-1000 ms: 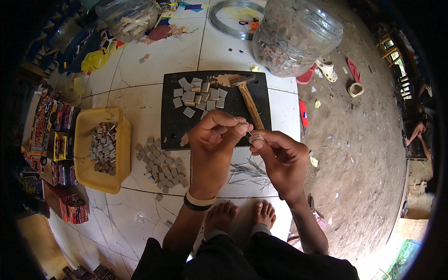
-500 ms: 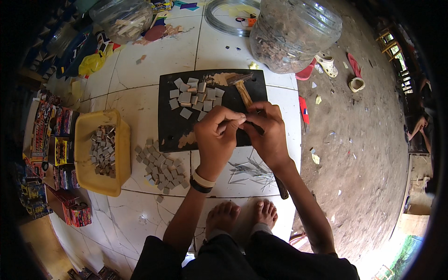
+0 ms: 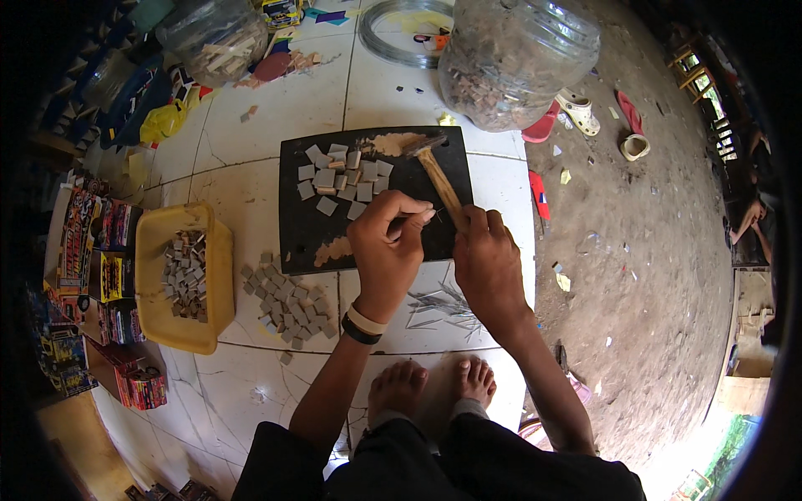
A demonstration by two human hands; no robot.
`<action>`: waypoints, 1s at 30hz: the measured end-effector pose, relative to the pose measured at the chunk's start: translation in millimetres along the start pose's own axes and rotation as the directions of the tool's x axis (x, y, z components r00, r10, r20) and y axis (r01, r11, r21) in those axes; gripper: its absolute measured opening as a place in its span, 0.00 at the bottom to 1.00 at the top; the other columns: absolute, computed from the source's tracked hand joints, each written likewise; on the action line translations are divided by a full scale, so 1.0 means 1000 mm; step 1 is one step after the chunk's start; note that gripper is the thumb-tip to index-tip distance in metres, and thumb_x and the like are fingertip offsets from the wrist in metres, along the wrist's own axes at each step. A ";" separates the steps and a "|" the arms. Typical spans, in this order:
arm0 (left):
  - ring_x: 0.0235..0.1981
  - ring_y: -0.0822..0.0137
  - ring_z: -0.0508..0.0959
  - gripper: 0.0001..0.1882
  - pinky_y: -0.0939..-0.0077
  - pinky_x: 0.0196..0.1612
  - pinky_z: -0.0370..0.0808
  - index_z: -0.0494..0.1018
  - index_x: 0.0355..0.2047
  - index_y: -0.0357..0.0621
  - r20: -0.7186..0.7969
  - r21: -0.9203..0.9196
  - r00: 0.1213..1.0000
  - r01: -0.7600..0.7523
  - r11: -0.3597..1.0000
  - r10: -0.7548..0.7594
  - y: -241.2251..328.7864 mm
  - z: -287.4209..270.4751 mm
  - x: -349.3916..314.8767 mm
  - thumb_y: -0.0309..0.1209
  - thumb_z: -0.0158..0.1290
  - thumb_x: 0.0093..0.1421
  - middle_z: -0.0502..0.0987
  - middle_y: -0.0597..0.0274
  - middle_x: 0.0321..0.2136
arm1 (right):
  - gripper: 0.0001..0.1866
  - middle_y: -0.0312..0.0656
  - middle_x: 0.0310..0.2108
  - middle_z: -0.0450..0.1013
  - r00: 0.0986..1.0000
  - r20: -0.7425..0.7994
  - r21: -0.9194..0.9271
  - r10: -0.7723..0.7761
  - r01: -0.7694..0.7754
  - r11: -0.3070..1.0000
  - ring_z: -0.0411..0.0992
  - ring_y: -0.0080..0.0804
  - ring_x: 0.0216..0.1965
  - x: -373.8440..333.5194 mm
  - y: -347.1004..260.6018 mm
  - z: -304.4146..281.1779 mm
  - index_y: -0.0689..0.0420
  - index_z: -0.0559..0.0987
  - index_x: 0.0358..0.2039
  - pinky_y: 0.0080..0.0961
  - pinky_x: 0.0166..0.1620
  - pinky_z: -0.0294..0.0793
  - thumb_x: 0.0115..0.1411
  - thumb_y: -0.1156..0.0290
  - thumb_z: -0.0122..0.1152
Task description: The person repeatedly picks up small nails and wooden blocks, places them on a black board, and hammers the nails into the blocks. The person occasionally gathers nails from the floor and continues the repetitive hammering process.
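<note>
My left hand (image 3: pixel 387 238) is closed in a pinch above the black board (image 3: pixel 368 225). A thin, shiny wire piece (image 3: pixel 439 213) seems to stick out at the fingertips, though it is very small. My right hand (image 3: pixel 490 263) is wrapped round the wooden handle of a hammer (image 3: pixel 439 179); the hammer's metal head is over the board's far right part. Several small grey-topped square tiles (image 3: pixel 341 179) with wood-coloured edges lie on the board's far left part. Short cut wires (image 3: pixel 443 307) are scattered between my forearms. The hammer's handle end is hidden by my right hand and arm.
A pile of grey squares (image 3: pixel 288 301) lies left of my left wrist, beside a yellow tub (image 3: pixel 221 284) of similar pieces. Boxes (image 3: pixel 109 284) stand farther left. A large clear plastic container (image 3: pixel 518 58) and a wire coil (image 3: pixel 368 37) sit at the back. The tiled surface ends at right above a dirt floor (image 3: pixel 635 275).
My right hand has left my left fingertips, moved slightly down and right, and closed round the hammer handle. My left hand keeps its pinch in nearly the same place.
</note>
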State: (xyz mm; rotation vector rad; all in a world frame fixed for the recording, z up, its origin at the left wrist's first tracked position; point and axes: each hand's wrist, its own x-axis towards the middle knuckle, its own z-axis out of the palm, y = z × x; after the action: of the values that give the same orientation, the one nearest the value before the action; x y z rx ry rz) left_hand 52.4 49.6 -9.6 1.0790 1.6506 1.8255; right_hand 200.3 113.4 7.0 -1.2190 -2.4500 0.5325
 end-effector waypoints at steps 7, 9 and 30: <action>0.40 0.67 0.88 0.06 0.77 0.45 0.86 0.78 0.37 0.29 -0.015 -0.055 0.999 -0.033 0.998 0.032 -0.002 0.001 0.000 0.09 0.56 0.65 0.85 0.53 0.37 | 0.26 0.43 0.19 0.68 0.993 0.091 0.526 0.074 -0.111 0.843 0.69 0.31 0.20 -0.018 -0.005 -0.088 0.64 0.68 0.73 0.31 0.27 0.68 0.78 0.71 0.51; 0.40 0.67 0.88 0.03 0.76 0.47 0.85 0.78 0.38 0.29 -0.006 -0.045 1.000 -0.031 0.998 0.031 -0.003 0.000 -0.001 0.12 0.57 0.68 0.86 0.52 0.38 | 0.24 0.40 0.19 0.66 0.993 0.096 0.505 0.063 -0.103 0.857 0.64 0.23 0.20 -0.037 -0.013 -0.106 0.65 0.72 0.71 0.28 0.26 0.63 0.80 0.68 0.50; 0.37 0.65 0.88 0.05 0.77 0.40 0.86 0.78 0.36 0.29 -0.042 -0.072 0.995 -0.090 0.993 0.087 -0.006 0.002 -0.003 0.10 0.55 0.66 0.84 0.54 0.34 | 0.30 0.59 0.35 0.81 0.963 0.246 0.020 -0.109 0.107 0.994 0.80 0.45 0.28 -0.066 -0.023 -0.120 0.62 0.70 0.73 0.36 0.34 0.79 0.70 0.84 0.52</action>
State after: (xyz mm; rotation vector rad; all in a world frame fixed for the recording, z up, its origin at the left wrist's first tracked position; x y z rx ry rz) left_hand 55.0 49.4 -15.9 1.1074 1.5661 1.9598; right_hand 277.8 68.1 113.2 -1.0641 -2.6992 0.6981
